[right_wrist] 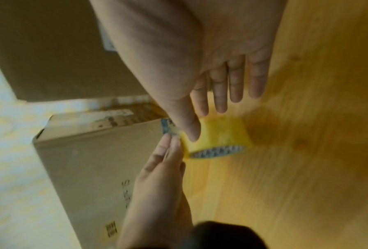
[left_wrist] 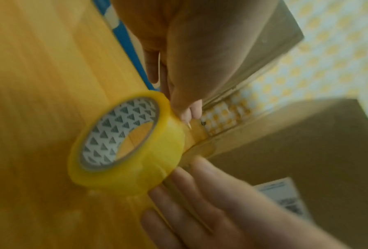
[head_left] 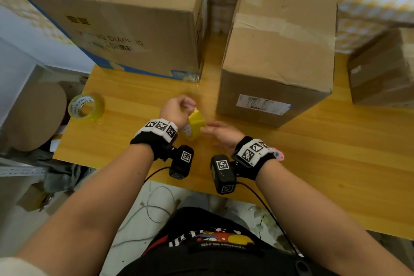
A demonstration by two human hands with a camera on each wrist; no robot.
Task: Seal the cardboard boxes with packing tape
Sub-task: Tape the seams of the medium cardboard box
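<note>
The yellow tape roll stands on its edge on the desk, between 2 hands. The left hand pinches the loose tape end w/ its fingers. The right hand is flat, fingers straight, touching the roll's side (not gripping). A big box & a smaller box sit behind. Another tape roll lies to the left.

Wooden table, three cardboard boxes (one printed), spare tape roll at left edge
</note>
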